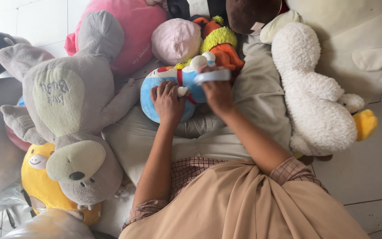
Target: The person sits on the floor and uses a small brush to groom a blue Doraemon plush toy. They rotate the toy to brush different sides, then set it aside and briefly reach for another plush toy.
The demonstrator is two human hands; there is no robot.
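Note:
A blue and white plush toy (152, 88) with a red collar lies on my lap. My left hand (168, 102) presses down on its belly with the fingers spread. My right hand (216, 90) is closed on a flat white object (212, 75), blurred by motion, just above the toy's head end. The toy's lower half is hidden under my hands.
A big grey plush animal (69, 110) lies at the left over a yellow plush (40, 177). A white plush duck (315, 97) is at the right. Pink (175, 40), orange-green (219, 44) and large cream (359, 40) plush toys crowd the far side. White floor tiles (372, 177) show at right.

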